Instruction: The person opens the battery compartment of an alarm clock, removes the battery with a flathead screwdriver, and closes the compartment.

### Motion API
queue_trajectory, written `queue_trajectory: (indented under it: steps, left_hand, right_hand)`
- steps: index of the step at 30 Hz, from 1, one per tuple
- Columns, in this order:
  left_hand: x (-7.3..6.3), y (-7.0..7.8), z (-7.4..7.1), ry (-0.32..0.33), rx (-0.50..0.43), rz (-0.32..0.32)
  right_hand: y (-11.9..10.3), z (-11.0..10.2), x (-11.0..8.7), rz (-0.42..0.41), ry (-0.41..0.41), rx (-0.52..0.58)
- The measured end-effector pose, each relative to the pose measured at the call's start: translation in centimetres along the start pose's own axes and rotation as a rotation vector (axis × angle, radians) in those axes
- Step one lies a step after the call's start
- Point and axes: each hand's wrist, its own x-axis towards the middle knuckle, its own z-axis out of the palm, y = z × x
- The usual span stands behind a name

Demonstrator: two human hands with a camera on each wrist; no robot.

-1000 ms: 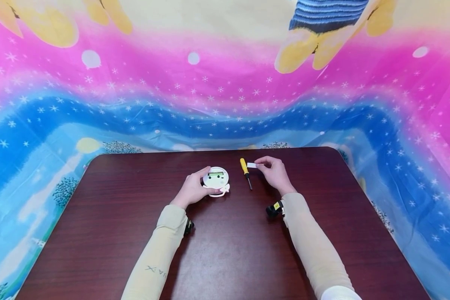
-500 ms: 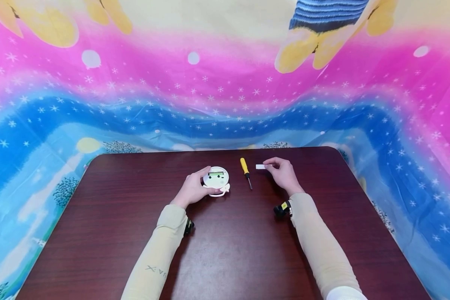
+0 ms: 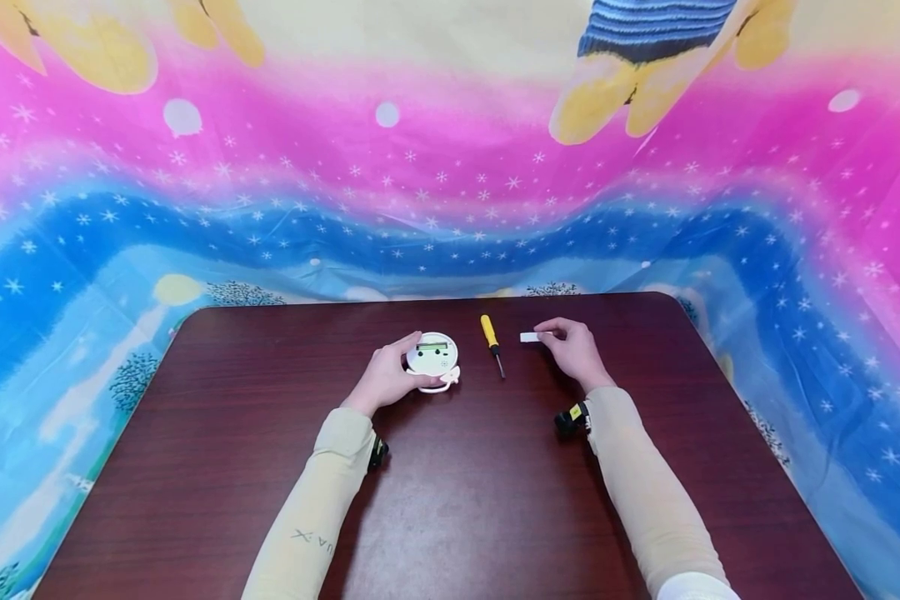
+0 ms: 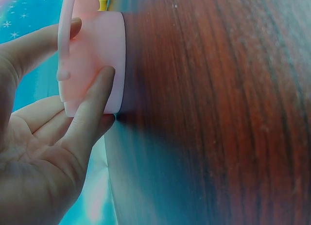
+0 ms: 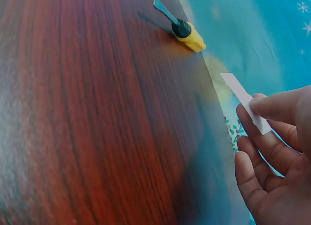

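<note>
My left hand (image 3: 384, 379) grips a round white plastic device (image 3: 433, 357) resting on the table. A long greenish slot and dark dots mark its upward face, and a thin white loop runs along its near side. In the left wrist view, thumb and fingers curl around the device's pale side wall (image 4: 109, 45). Between thumb and forefinger, my right hand (image 3: 576, 355) pinches a small flat white strip, like a battery cover (image 5: 243, 99), above the table. A screwdriver (image 3: 489, 333) with a yellow handle and black collar lies between the two hands, its flat metal tip toward me.
The dark red-brown wooden table (image 3: 435, 500) has rounded far corners. Close behind it hangs a printed cloth backdrop (image 3: 450, 200) in blue and pink, which also runs down both sides.
My right hand has moved right and slightly toward me, carrying the white strip away from the screwdriver. The left hand and the round device have stayed in place.
</note>
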Motion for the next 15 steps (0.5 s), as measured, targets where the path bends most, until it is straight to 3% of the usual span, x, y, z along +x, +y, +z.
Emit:
queue_trajectory:
  steps: [15]
  left_hand:
    - [0.03,-0.13,0.03,0.003,-0.003,-0.002]
  right_hand:
    - [0.57,-0.73,-0.64,0.04,-0.046,-0.114]
